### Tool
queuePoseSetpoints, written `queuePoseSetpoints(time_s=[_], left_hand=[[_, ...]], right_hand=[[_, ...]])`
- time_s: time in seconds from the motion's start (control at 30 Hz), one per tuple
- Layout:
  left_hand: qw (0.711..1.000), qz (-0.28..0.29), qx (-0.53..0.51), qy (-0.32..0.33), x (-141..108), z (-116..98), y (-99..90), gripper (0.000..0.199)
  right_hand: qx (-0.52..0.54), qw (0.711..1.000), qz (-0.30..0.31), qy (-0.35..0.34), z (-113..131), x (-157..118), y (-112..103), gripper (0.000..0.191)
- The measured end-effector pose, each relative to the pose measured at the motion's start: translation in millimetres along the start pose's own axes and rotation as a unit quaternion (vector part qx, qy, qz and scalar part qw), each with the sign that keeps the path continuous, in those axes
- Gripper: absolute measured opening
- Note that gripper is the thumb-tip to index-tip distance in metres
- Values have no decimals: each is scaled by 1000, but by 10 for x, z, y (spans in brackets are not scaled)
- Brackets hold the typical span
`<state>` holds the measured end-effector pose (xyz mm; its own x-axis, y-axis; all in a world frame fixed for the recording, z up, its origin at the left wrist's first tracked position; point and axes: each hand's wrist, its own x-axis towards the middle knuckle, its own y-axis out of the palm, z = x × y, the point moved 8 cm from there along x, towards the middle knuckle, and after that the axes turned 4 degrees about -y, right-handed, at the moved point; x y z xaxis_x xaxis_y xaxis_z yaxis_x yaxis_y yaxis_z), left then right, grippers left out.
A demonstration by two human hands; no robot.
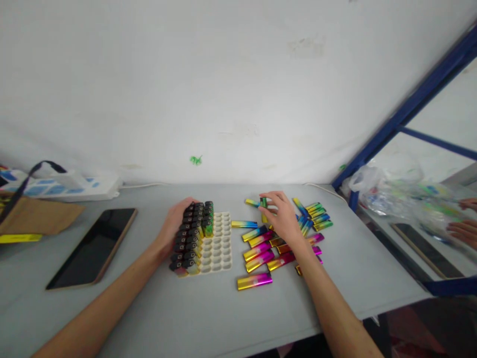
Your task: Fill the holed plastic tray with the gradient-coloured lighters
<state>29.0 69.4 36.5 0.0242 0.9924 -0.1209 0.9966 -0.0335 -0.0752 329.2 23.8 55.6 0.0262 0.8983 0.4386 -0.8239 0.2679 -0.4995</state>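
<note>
Between the thumb and fingers of my right hand (279,211) is an upright lighter (264,203) with a dark top and a green-to-yellow body, above the loose pile. My left hand (172,223) lies along the left side of a cream tray (216,266), against the standing lighters; most of its fingers are hidden behind them. Black-topped lighters (192,233) fill the tray's left columns, and a green lighter (207,228) stands at their right edge. The tray's right columns show bare round holes. Loose shiny lighters (260,261) in yellow-pink, yellow-blue and green lie right of the tray.
A dark-screened tablet (93,248) lies on the grey table (208,318) at left. Behind it are a power strip (93,186) and a brown paper piece (44,215). At right stands a blue-framed mirror (432,136), with a clear plastic bag (367,181) by its edge. A white wall (238,89) closes the back.
</note>
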Motion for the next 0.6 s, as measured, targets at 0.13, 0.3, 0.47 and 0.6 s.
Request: queuePoseSetpoints(time_s=[0.13,0.3,0.47,0.6], left_hand=[[1000,2,-5,-5,45,78,-13,31],[1000,2,12,15,45,53,-15,30],[1000,1,16,22,15,0,-9,29],[1000,-6,20,21,14,-4,-19,27]], right_hand=[[163,985,-12,57,66,-18,139,46],[271,952,99,104,221,-108,423,33],[379,905,132,140,364,-212,664,37],[264,952,87,131,325,-193,664,41]])
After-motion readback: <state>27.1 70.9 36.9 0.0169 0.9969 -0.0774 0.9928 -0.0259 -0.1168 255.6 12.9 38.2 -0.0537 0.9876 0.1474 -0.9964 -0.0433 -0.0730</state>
